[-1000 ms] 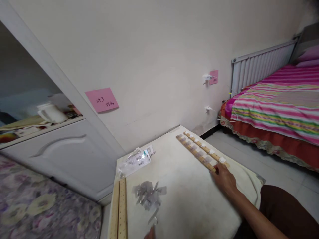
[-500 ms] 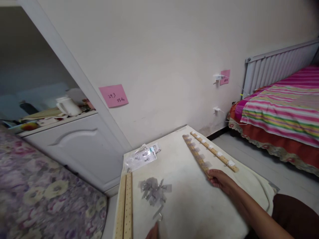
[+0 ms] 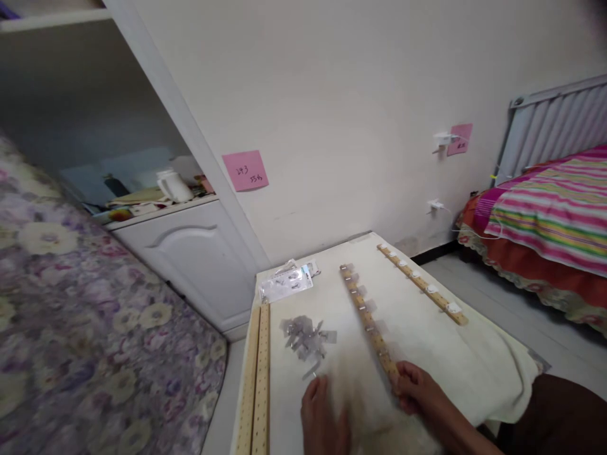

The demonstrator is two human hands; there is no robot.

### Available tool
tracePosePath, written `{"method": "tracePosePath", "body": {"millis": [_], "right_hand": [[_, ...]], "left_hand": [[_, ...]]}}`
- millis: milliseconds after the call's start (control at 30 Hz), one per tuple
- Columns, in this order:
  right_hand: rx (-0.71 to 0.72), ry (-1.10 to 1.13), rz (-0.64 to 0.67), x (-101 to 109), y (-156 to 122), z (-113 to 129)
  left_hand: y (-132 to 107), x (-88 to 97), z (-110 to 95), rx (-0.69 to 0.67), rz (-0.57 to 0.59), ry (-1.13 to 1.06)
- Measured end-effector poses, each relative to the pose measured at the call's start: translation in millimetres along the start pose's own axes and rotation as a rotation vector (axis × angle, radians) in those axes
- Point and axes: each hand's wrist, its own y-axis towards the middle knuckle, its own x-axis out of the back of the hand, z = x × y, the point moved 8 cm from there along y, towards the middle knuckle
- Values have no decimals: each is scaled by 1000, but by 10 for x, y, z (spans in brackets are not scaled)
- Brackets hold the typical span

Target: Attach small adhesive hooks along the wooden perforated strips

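My right hand (image 3: pixel 417 395) grips the near end of a perforated wooden strip (image 3: pixel 365 316) that carries several small clear pieces and lies across the middle of the white table (image 3: pixel 427 341). My left hand (image 3: pixel 322 420) rests at the table's near edge, fingers curled, its tips touching the low end of a heap of small clear plastic hooks (image 3: pixel 306 338). A second wooden strip with white pieces (image 3: pixel 422 284) lies farther right, apart from both hands.
Two plain wooden strips (image 3: pixel 256 379) lie along the table's left edge. A plastic packet (image 3: pixel 287 283) sits at the back left. A flowered mattress (image 3: pixel 95 341) is at the left, a white cabinet (image 3: pixel 190 253) behind, a striped bed (image 3: pixel 550 215) at the right.
My right hand has pulled one strip away from its partner toward the table's middle and nearer me. My left hand has come up into view by the hook heap. The camera turned left.
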Motion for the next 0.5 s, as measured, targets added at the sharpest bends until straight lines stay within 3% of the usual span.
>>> {"method": "tracePosePath", "body": {"millis": [100, 200, 333, 500], "right_hand": [[-12, -6, 108, -276, -168, -187], [-37, -29, 203, -492, -295, -319], [50, -165, 212, -568, -368, -315], [82, -213, 285, -646, -417, -333]], "left_hand": [[10, -103, -432, -53, 52, -31], [22, -226, -666, -7, 175, -55], [20, -319, -629, 96, 257, -64], [8, -378, -478, 88, 290, -72]]}}
